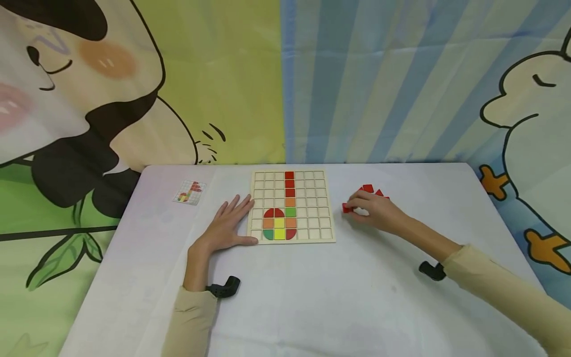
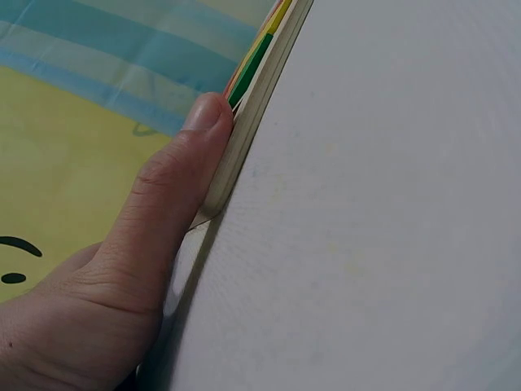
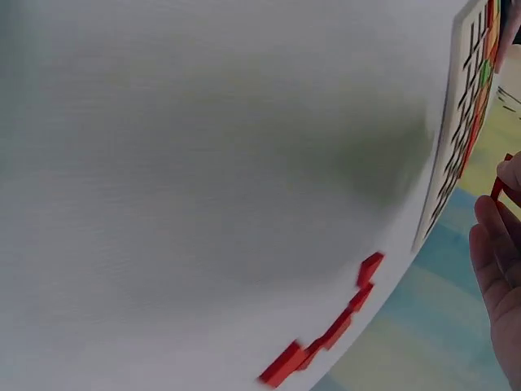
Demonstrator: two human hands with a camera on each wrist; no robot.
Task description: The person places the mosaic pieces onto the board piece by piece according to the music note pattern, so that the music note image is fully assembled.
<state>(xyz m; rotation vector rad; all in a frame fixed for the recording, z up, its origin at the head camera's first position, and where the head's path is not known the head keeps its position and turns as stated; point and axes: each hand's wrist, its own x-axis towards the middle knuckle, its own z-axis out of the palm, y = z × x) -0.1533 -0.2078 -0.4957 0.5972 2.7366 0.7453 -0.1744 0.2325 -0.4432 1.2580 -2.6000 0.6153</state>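
A wooden grid board (image 1: 314, 208) lies on the white table, with colored tiles set in some squares. Red squares (image 1: 289, 183) run down from its top edge, above an orange and a green square. Lower down, red, orange, yellow and green pieces form a rounded block. My left hand (image 1: 226, 225) rests along the board's left edge, fingers spread and straight; in the left wrist view its thumb (image 2: 199, 130) touches the rim. To the board's right, my right hand (image 1: 374, 212) pinches a small red tile (image 3: 497, 189) between thumb and fingers, its exact shape partly hidden.
Several loose red pieces (image 1: 368, 188) lie beyond my right hand, partly covered by it; the right wrist view shows them in a row. A small pattern card (image 1: 189, 192) lies left of the board. A cartoon-printed cloth (image 1: 241, 79) hangs behind the table.
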